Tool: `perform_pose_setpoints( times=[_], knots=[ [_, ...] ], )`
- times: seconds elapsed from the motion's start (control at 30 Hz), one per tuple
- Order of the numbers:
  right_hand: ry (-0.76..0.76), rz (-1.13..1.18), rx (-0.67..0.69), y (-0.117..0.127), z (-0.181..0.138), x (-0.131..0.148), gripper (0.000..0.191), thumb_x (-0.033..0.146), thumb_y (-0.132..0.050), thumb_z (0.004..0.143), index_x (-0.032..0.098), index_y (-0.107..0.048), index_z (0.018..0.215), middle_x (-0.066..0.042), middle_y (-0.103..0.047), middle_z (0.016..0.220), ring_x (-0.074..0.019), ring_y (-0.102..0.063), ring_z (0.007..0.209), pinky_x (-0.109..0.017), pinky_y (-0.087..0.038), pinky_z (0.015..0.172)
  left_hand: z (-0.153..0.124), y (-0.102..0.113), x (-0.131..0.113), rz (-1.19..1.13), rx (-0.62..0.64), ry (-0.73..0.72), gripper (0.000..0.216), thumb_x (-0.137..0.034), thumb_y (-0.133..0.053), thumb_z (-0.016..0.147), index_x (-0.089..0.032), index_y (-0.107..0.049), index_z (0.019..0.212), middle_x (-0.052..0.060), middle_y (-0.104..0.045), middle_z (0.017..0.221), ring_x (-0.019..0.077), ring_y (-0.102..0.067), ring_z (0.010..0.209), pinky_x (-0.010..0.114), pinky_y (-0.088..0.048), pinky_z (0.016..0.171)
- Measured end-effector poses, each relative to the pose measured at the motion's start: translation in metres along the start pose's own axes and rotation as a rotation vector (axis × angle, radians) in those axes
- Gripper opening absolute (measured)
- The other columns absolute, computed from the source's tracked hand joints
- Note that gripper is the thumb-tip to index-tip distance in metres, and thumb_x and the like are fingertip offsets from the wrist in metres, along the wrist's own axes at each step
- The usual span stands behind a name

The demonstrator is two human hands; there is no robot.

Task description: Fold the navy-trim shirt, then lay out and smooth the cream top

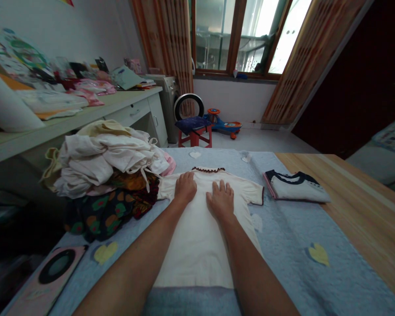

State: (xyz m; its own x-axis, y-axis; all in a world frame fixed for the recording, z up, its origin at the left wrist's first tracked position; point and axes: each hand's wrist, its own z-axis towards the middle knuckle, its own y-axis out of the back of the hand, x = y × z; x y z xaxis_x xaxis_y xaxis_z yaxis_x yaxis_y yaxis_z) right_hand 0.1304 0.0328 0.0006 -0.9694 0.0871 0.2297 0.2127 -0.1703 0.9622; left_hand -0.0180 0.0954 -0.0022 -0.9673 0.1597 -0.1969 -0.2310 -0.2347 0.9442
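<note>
Bare forearms (141, 254) rise from the bottom edge to the left hand (185, 188), fingers close together, and the right hand (223, 202), fingers slightly spread, both palm-down on the cream shirt (197, 250) at centre, seemingly smoothing it, the next move calling for light, even pressure.

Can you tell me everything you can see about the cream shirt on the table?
The cream short-sleeved shirt of soft-looking, knit-like fabric has dark brown wavy trim at its neckline and a dark edge on the sleeve at the right. It lies unfolded and mostly smooth, with faint creases, on a pale blue cloth with heart shapes. Its neck points away from the person, its hem towards them. The left hand and right hand rest palm-down on its upper part.
</note>
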Motion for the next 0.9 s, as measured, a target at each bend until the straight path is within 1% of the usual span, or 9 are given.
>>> perform_pose_setpoints(
  times=[0.23,0.37,0.5,0.63,0.77,0.9],
  knots=[
    [-0.011,-0.008,0.007,0.001,-0.001,0.001,0.057,0.045,-0.049,0.091,0.022,-0.045,0.144,-0.014,-0.034,0.155,-0.0348,-0.026,0.143,-0.049,-0.017,0.112,0.002,-0.003,0.002,-0.007,0.013,-0.040,0.041,-0.020,-0.039,0.094,-0.017,-0.049,0.133,0.010,-0.055,0.136,0.0225,-0.047,0.128,0.036,-0.034,0.110],
    [-0.011,-0.010,0.011,0.003,-0.001,0.001,0.056,0.044,-0.048,0.092,0.023,-0.045,0.144,-0.013,-0.035,0.155,-0.0350,-0.026,0.142,-0.047,-0.017,0.112,0.004,-0.007,0.002,-0.006,0.028,-0.026,0.046,-0.021,-0.040,0.093,-0.014,-0.045,0.138,0.013,-0.047,0.147,0.0226,-0.041,0.136,0.037,-0.031,0.114],
    [-0.018,-0.011,0.028,0.003,0.000,0.001,0.058,0.045,-0.048,0.092,0.023,-0.044,0.145,-0.012,-0.034,0.156,-0.0355,-0.026,0.142,-0.047,-0.017,0.112,0.005,-0.010,0.002,0.005,0.071,-0.034,0.051,-0.028,-0.039,0.096,-0.012,-0.040,0.144,0.014,-0.038,0.154,0.0250,-0.035,0.141,0.041,-0.029,0.116],
    [-0.016,-0.008,0.025,0.002,0.000,0.001,0.058,0.045,-0.048,0.092,0.023,-0.044,0.144,-0.012,-0.034,0.156,-0.0352,-0.025,0.143,-0.047,-0.017,0.112,0.006,-0.010,0.001,0.035,0.128,-0.040,0.054,-0.037,-0.036,0.098,-0.016,-0.036,0.148,0.011,-0.032,0.158,0.0268,-0.030,0.144,0.048,-0.025,0.117],
    [-0.019,-0.012,0.032,0.001,0.000,0.001,0.058,0.046,-0.048,0.092,0.023,-0.044,0.144,-0.012,-0.034,0.156,-0.0347,-0.025,0.143,-0.047,-0.016,0.113,0.006,-0.012,0.001,0.033,0.116,-0.022,0.054,-0.039,-0.036,0.098,-0.018,-0.036,0.148,0.011,-0.033,0.157,0.0261,-0.029,0.145,0.049,-0.024,0.117],
    [-0.023,-0.017,0.027,0.000,0.001,0.000,0.057,0.045,-0.048,0.091,0.024,-0.044,0.144,-0.012,-0.034,0.156,-0.0345,-0.025,0.143,-0.047,-0.016,0.112,0.004,-0.014,0.001,0.031,0.047,-0.012,0.054,-0.039,-0.039,0.097,-0.015,-0.039,0.145,0.014,-0.041,0.152,0.0267,-0.033,0.143,0.047,-0.026,0.117]
  ],
)
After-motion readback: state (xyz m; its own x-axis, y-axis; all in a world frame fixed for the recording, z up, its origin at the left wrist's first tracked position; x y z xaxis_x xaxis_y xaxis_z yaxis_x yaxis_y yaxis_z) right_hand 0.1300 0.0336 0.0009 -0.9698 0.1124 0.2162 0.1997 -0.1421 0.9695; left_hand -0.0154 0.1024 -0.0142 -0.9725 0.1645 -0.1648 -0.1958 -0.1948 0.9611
